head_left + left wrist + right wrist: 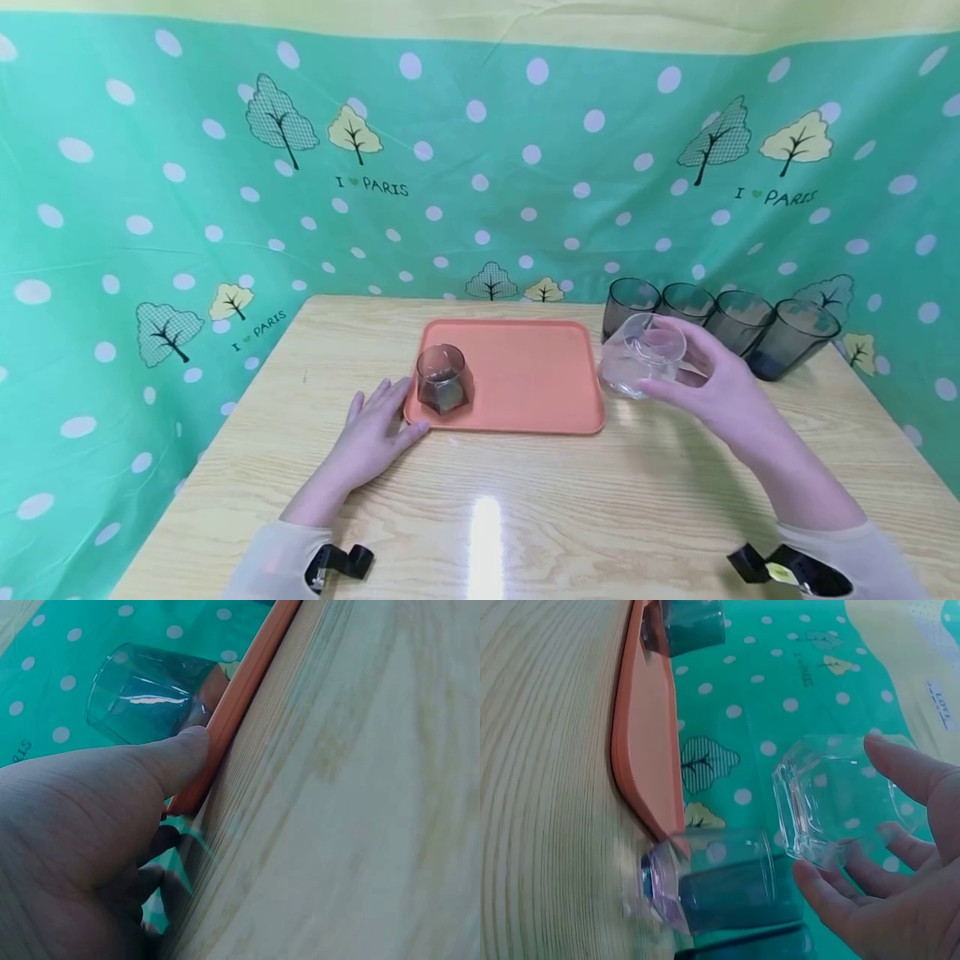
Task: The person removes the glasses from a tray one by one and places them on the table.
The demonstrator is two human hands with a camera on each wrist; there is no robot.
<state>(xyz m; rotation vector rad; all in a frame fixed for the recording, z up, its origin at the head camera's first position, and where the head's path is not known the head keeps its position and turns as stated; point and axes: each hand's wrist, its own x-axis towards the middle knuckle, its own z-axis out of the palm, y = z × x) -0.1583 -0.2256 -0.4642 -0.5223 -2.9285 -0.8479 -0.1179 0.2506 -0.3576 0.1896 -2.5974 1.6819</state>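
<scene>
My right hand holds a clear, faceted glass off the table, thumb on one side and fingers on the other. Below it, a second clear glass stands on the table just right of the pink tray; the two overlap in the head view. My left hand rests at the tray's near left corner, fingers extended along the left side. Its thumb touches the rim, as the left wrist view shows. A dark tinted glass stands upright on the tray's left part, close to that hand.
Several tall grey tinted glasses stand in a row at the back right, partly behind my right hand. The wooden table ends at a green dotted cloth hanging behind it.
</scene>
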